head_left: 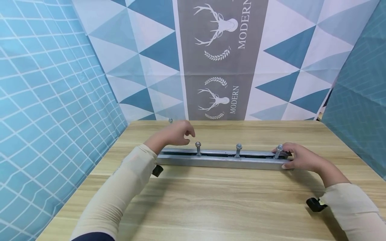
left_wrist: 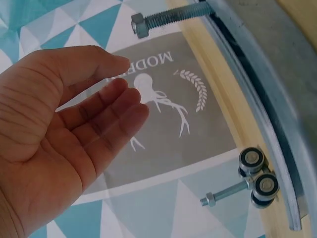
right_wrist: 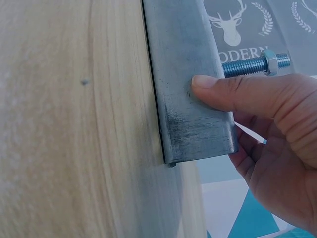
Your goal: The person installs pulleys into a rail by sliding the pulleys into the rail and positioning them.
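Observation:
A grey metal channel rail [head_left: 223,162] lies across the table, its slot facing up. Three threaded bolts with nuts stand in the slot: a left bolt [head_left: 198,149], a middle bolt [head_left: 238,150] and a right bolt [head_left: 278,151]. My right hand [head_left: 301,158] grips the rail's right end, thumb [right_wrist: 208,85] on the near wall and fingers behind. Above the left part of the rail hovers my left hand [head_left: 176,133], holding nothing, its fingers [left_wrist: 116,111] relaxed. Beyond the rail's left end sits a loose roller trolley [left_wrist: 260,178] with a bolt, mostly hidden in the head view.
The rail rests on a wood-grain table [head_left: 211,204]. Behind it hangs a patterned cloth [head_left: 217,67] with deer heads and triangles. A blue gridded cloth [head_left: 45,83] closes off the left side, and a teal cloth [head_left: 362,87] the right.

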Tool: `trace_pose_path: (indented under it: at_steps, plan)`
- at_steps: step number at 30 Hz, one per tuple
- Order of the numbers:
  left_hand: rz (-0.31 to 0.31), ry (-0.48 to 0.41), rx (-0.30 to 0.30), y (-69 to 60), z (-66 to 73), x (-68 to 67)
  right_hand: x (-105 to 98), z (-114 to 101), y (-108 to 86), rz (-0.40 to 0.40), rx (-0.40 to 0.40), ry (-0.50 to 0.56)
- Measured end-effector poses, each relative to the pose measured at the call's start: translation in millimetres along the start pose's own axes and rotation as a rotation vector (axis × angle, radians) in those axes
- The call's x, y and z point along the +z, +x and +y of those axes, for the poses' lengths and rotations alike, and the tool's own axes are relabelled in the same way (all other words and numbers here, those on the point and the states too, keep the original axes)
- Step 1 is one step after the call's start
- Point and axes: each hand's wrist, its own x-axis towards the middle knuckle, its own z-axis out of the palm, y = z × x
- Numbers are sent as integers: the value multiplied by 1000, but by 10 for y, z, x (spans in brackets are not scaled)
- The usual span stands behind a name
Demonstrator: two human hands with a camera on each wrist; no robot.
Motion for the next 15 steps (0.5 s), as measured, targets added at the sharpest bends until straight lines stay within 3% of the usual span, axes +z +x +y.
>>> trace_pose_path:
  at_steps: [7, 15]
  plan:
    - [-20, -2, -81, 13, -89, -92, -1, -5, -11, 10, 4, -12]
    - [-13, 29, -157, 29, -312, -124, 3, -15, -11, 2, 6, -7]
